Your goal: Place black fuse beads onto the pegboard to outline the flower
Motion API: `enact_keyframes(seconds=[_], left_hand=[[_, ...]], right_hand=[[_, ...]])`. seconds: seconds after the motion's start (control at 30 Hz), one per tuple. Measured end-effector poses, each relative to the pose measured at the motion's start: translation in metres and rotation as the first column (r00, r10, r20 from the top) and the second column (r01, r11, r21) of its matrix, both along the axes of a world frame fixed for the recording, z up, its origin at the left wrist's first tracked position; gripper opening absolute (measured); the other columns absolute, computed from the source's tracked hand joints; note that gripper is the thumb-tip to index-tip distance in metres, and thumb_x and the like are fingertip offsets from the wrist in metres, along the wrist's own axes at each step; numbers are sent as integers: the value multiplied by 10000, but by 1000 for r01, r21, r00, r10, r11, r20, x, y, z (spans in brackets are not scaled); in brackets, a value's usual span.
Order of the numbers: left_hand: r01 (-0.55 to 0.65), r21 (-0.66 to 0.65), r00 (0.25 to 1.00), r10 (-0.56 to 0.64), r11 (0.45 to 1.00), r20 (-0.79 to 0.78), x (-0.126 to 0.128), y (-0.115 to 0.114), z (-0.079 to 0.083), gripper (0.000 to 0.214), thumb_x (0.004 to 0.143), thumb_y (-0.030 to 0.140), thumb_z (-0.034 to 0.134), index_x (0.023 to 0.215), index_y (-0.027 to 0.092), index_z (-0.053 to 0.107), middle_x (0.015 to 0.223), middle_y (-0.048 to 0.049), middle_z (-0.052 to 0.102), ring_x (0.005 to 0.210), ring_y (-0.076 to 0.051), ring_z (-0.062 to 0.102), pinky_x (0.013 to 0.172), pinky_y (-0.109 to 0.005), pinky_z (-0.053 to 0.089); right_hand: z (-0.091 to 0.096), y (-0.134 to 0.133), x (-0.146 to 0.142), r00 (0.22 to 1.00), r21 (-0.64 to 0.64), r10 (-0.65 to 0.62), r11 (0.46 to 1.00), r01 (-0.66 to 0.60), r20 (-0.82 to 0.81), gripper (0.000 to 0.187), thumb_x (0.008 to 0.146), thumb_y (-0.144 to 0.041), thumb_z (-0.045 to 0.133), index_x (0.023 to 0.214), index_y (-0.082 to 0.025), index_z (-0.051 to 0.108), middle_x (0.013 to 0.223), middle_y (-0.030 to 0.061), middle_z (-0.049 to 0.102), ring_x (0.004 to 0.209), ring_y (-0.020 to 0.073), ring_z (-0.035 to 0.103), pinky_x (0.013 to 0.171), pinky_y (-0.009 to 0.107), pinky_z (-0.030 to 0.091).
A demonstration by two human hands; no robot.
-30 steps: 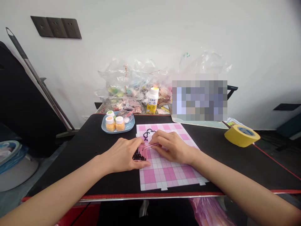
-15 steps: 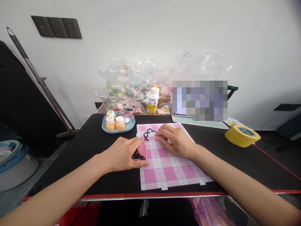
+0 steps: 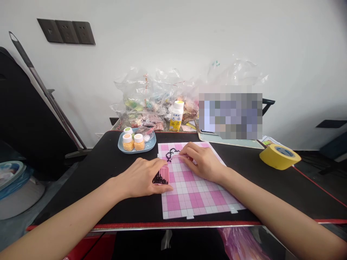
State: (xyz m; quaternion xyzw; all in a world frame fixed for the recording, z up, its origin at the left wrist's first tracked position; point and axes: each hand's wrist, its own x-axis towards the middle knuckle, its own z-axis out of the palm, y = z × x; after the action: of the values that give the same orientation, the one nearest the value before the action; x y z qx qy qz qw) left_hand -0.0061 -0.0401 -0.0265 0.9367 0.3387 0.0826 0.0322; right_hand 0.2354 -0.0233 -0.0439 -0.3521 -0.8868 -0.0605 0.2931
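A pink-and-white checked pegboard lies on the black table. A small outline of black beads sits near its far left corner. My left hand rests at the board's left edge, fingers curled round a small pink tray full of black beads. My right hand lies on the board and pinches thin pink tweezers, whose tip reaches the bead outline.
A blue dish with three small bead jars stands behind the board. Clear bags of beads and a white-and-yellow bottle sit against the wall. A yellow tape roll lies at the right. A red table edge runs along the front.
My right hand has carried the tweezers from the pink tray away to the far side of the board, up to the black bead outline. The left hand has stayed on the tray.
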Motion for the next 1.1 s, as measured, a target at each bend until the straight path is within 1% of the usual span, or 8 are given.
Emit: enact_keyframes(seconds=[0.13, 0.27, 0.43, 0.67, 0.97, 1.1], left_hand=[[-3, 4, 1000, 3, 1000, -3, 0, -1, -1, 610, 835, 599, 505, 1238, 141, 492, 1128, -94, 640, 869, -257, 649, 710, -350, 453], [-3, -3, 1000, 3, 1000, -5, -1, -1, -1, 619, 836, 601, 501, 1245, 136, 490, 1135, -97, 638, 874, -260, 650, 713, -357, 457], [-4, -16, 1000, 4, 1000, 6, 0, 0, 0, 635, 836, 603, 499, 1275, 146, 464, 1188, -101, 621, 923, -267, 648, 741, -362, 461], [-8, -23, 1000, 8, 1000, 1, 0, -1, 0, 627, 840, 599, 492, 1280, 153, 463, 1195, -114, 618, 928, -268, 644, 750, -364, 460], [-5, -26, 1000, 5, 1000, -9, 0, -1, 2, 623, 846, 599, 485, 1271, 144, 464, 1174, -113, 623, 899, -266, 644, 729, -355, 449], [-11, -27, 1000, 11, 1000, -26, 1, -1, 3, 586, 848, 598, 484, 1232, 155, 482, 1141, -97, 632, 867, -252, 642, 710, -335, 438]], right_hand=[[-1, 0, -2, 1000, 0, 14, 1000, -14, 16, 186, 935, -244, 429, 966, -151, 588, 906, 73, 621, 727, 145, 592, 601, 257, 461], [-1, 0, -2, 999, 1, 2, 1000, -2, 33, 188, 932, -254, 434, 953, -151, 591, 906, 73, 623, 726, 150, 596, 591, 260, 462], [1, 0, 0, 999, -5, -14, 1000, 14, 31, 197, 930, -241, 437, 964, -141, 604, 901, 77, 625, 701, 137, 580, 615, 264, 461], [0, 0, 1, 999, -21, -15, 1000, 16, 37, 168, 913, -223, 457, 954, -143, 599, 900, 73, 623, 636, 113, 559, 588, 250, 444], [1, 0, 1, 999, -26, -15, 1000, 16, 39, 159, 905, -223, 460, 936, -147, 596, 881, 67, 625, 621, 109, 558, 578, 248, 440], [0, 0, 1, 999, -23, -29, 999, 30, 42, 158, 908, -239, 468, 925, -148, 597, 875, 63, 624, 617, 108, 555, 572, 245, 430]])
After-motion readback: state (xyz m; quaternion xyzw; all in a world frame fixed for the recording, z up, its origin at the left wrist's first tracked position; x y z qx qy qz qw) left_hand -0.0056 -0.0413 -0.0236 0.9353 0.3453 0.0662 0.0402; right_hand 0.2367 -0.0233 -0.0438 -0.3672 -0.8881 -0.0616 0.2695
